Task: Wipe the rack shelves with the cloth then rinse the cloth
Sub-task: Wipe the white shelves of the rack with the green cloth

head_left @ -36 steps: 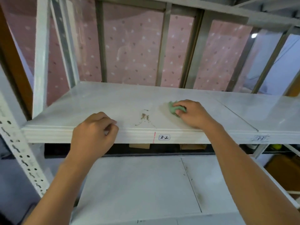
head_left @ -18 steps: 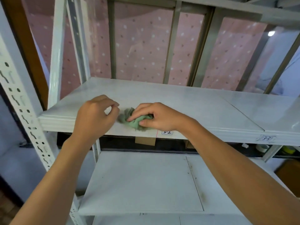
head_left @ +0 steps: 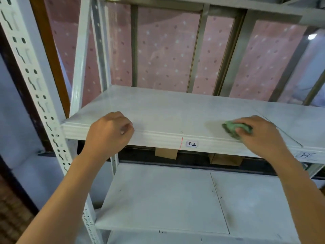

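A white rack shelf (head_left: 175, 110) labelled 3-2 runs across the middle of the view. My right hand (head_left: 260, 134) presses a crumpled green cloth (head_left: 230, 128) onto the shelf near its front edge, right of the label, with fingers curled over it. A damp-looking streak lies on the shelf just left of the cloth. My left hand (head_left: 109, 134) rests at the shelf's front left edge with its fingers curled, and nothing shows in it.
A perforated white upright (head_left: 35, 95) stands at the left. A lower shelf (head_left: 158, 199) with dark specks lies below. Two brown cardboard pieces (head_left: 166, 153) hang under the upper shelf. Pink dotted sheeting (head_left: 167, 53) and metal bars stand behind the rack.
My right hand has slid the cloth from beside my left hand to the right along the shelf's front. The brown stain seen a second ago no longer shows. The view has shifted left.
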{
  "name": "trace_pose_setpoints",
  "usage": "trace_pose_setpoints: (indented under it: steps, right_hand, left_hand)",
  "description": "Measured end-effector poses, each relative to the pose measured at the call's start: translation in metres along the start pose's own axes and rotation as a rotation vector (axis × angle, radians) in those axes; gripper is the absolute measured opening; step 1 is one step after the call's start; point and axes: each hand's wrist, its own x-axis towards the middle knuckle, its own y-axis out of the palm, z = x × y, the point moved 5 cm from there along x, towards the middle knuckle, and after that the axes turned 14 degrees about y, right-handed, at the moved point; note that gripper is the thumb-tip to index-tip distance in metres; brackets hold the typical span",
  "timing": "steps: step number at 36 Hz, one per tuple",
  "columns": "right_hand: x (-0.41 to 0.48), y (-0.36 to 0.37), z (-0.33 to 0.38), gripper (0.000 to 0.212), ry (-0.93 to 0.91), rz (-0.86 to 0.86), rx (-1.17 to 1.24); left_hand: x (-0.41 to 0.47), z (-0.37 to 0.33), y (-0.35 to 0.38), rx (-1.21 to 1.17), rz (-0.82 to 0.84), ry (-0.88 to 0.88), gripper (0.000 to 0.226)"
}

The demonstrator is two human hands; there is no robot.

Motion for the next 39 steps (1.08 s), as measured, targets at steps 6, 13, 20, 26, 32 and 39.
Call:
trace_pose_setpoints:
  steps: [6, 13, 20, 26, 32, 39]
  right_hand:
    - [0.008, 0.002, -0.016, 0.02, 0.212, 0.026, -0.185]
    - [-0.017, 0.029, 0.086, 0.022, 0.071, 0.004, -0.176]
    - [-0.063, 0.091, 0.256, 0.026, -0.279, 0.117, 0.018]
    - [-0.108, 0.133, 0.385, 0.025, -0.524, 0.141, 0.164]
    - [-0.122, 0.142, 0.42, 0.022, -0.597, 0.083, 0.208]
    - [-0.122, 0.128, 0.397, 0.026, -0.7, 0.114, 0.183]
  left_hand:
    - [-0.013, 0.005, 0.0, 0.006, 0.009, 0.049, 0.021]
    - [-0.04, 0.022, -0.019, 0.039, -0.041, 0.029, 0.02]
    - [-0.065, 0.054, -0.049, 0.141, -0.047, -0.001, 0.025]
    - [-0.078, 0.076, -0.076, 0.317, -0.174, -0.042, 0.023]
    - [-0.092, 0.089, -0.093, 0.341, -0.242, -0.07, 0.032]
    - [-0.08, 0.084, -0.072, 0.156, -0.223, 0.058, 0.025]
